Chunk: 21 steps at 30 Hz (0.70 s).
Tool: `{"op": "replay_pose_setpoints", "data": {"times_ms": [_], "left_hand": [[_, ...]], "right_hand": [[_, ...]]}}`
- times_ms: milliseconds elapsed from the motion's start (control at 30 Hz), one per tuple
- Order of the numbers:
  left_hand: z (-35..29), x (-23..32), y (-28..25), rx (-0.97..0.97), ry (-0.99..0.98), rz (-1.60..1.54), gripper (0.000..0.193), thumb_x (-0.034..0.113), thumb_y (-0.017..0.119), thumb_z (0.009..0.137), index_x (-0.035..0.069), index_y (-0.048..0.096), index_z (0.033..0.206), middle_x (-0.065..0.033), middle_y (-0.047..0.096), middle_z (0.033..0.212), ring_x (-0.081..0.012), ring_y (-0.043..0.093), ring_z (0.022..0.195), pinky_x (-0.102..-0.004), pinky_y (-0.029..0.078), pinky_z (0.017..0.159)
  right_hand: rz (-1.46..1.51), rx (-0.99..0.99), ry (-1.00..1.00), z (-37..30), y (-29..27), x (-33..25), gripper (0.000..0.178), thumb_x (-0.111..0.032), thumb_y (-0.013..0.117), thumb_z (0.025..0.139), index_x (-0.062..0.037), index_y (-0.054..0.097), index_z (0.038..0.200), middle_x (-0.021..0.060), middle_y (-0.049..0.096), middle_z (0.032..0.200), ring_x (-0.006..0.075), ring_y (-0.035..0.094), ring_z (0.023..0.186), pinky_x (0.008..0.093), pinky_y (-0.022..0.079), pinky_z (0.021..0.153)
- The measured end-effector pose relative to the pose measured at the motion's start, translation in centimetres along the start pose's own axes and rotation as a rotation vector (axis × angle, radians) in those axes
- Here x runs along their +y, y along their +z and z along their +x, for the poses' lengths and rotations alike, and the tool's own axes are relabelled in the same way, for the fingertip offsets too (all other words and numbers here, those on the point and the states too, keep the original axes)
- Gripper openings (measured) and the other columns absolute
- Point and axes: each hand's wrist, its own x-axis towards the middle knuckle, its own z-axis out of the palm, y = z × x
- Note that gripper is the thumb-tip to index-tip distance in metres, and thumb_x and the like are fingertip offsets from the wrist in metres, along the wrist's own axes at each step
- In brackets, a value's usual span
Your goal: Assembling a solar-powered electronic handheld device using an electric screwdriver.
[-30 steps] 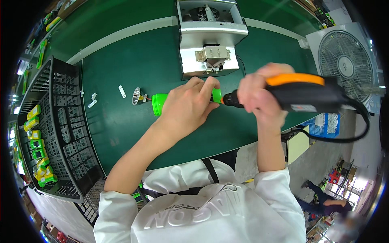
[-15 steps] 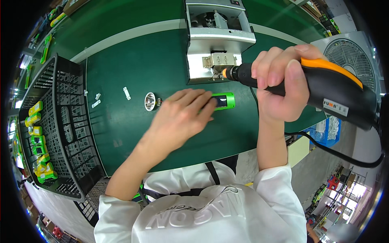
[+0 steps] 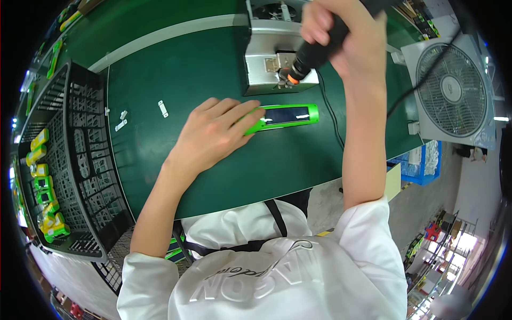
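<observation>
On the green bench top lies a bright green flashlight body (image 3: 290,115) with a dark glossy panel on its upper face. My left hand (image 3: 216,125) is closed over its left end, palm down, hiding that end. My right hand (image 3: 357,45), raised at the back of the bench, grips a black electric screwdriver (image 3: 313,56). The screwdriver's orange-ringed tip points down at the front of a silver screw-feeding machine (image 3: 262,74). Whether the tip touches the machine I cannot tell.
A black plastic crate (image 3: 80,154) at the left holds several yellow and green lights. Small white strips (image 3: 162,109) lie on the bench's left part. A cable (image 3: 332,109) crosses right of the machine. A white box fan (image 3: 450,88) stands at the right, above a blue basket (image 3: 426,162).
My right hand has swung the screwdriver up and left, tilting it steeply at the feeder. My left hand has shifted to the flashlight's left end. The shiny reflector no longer shows.
</observation>
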Motion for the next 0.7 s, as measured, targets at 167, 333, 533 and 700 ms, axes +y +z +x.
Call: {"op": "replay_pose_setpoints", "data": {"times_ms": [167,333,533,700], "left_hand": [[0.0,-0.5,1.6,0.058,0.047,-0.039,0.043,0.016,0.074,0.069,0.009,0.063,0.110,-0.0016,0.063,0.115,-0.0197,0.061,0.089,-0.0323,0.049,0.070],[0.2,-0.4,1.5,0.057,0.040,-0.050,0.043,0.016,0.075,0.069,0.009,0.064,0.110,-0.0001,0.063,0.112,-0.0196,0.061,0.090,-0.0325,0.048,0.068],[0.2,-0.5,1.6,0.067,0.033,-0.075,0.042,0.016,0.075,0.069,0.008,0.064,0.109,-0.0003,0.064,0.110,-0.0200,0.062,0.089,-0.0330,0.048,0.068],[0.3,-0.6,1.6,0.066,0.032,-0.086,0.041,0.017,0.075,0.069,0.009,0.064,0.108,-0.0014,0.064,0.110,-0.0207,0.062,0.089,-0.0337,0.048,0.069]], "right_hand": [[0.123,-0.163,-0.057,-4.6,0.4,-0.7,0.027,-0.010,0.043,0.090,-0.0027,0.047,0.116,0.0005,0.042,0.062,0.0121,0.039,0.048,0.0303,0.037,0.052],[0.133,-0.207,-0.132,-6.5,1.1,0.6,0.030,-0.005,0.044,0.090,0.0001,0.045,0.120,0.0040,0.047,0.064,0.0133,0.043,0.048,0.0309,0.041,0.051],[0.136,-0.205,-0.144,-6.8,1.1,1.6,0.030,-0.003,0.045,0.090,0.0001,0.044,0.119,0.0043,0.048,0.065,0.0130,0.043,0.046,0.0304,0.042,0.049],[0.120,-0.173,-0.155,-7.4,1.1,1.6,0.028,-0.005,0.045,0.089,-0.0016,0.045,0.117,0.0041,0.048,0.065,0.0135,0.042,0.047,0.0309,0.039,0.050]]}}
